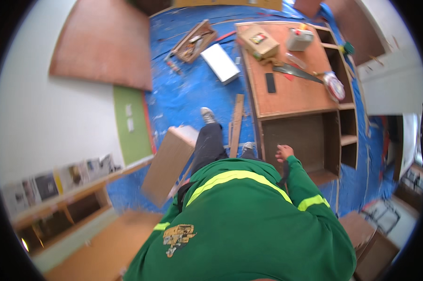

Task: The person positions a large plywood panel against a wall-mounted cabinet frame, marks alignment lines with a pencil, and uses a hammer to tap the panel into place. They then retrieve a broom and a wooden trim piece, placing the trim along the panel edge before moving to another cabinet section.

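Observation:
My right hand point(284, 152) is out in front of my body, over the open compartment of a wooden cabinet point(298, 136). Its fingers are loosely curled, and nothing shows in them. By my left side a brown wooden box point(167, 164) with a pale end hangs tilted next to my leg, its lower part blurred. Only a sliver of my left hand point(186, 181) shows at the box's edge, beside my green sleeve; its fingers are hidden, so I cannot make out how it grips.
On the cabinet's top lie a handsaw point(298, 72), a cardboard box point(258, 41), a white container point(300, 39), a dark phone point(270, 83) and a tape roll point(334, 86). A toolbox point(192, 41), white box point(220, 63) and wooden plank point(236, 125) rest on blue sheeting point(174, 103).

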Tool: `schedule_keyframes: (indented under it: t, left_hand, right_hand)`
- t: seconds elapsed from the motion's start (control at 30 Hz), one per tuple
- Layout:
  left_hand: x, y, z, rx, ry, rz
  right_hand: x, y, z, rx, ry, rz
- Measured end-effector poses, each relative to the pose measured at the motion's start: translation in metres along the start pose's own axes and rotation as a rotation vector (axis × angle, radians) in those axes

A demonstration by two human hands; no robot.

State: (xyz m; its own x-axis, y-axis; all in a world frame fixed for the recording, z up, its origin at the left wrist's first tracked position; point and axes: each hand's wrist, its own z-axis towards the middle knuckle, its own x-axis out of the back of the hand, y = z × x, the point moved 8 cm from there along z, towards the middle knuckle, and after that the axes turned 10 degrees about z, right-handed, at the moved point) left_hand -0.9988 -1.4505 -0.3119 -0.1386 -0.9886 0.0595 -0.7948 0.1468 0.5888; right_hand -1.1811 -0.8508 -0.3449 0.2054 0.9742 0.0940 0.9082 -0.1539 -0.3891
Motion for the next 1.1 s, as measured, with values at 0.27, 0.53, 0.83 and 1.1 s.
schedule_keyframes:
  t: [0.27, 0.53, 0.83, 1.1]
  left_hand:
    - [0.053, 0.036, 0.082, 0.177, -0.043, -0.046]
    - [0.262, 0.157, 0.175, 0.261, 0.129, -0.193]
    - [0.453, 0.321, 0.303, 0.091, 0.206, 0.007]
    - [0.361, 0.392, 0.345, 0.061, -0.093, 0.497]
  right_hand:
    - [-0.092, -0.061, -0.004, -0.007, 0.142, -0.237]
    - [-0.190, -0.125, 0.006, 0.016, 0.167, -0.236]
    - [-0.409, -0.336, 0.042, 0.251, -0.090, -0.334]
    - [-0.568, -0.469, 0.082, 0.354, -0.200, -0.554]
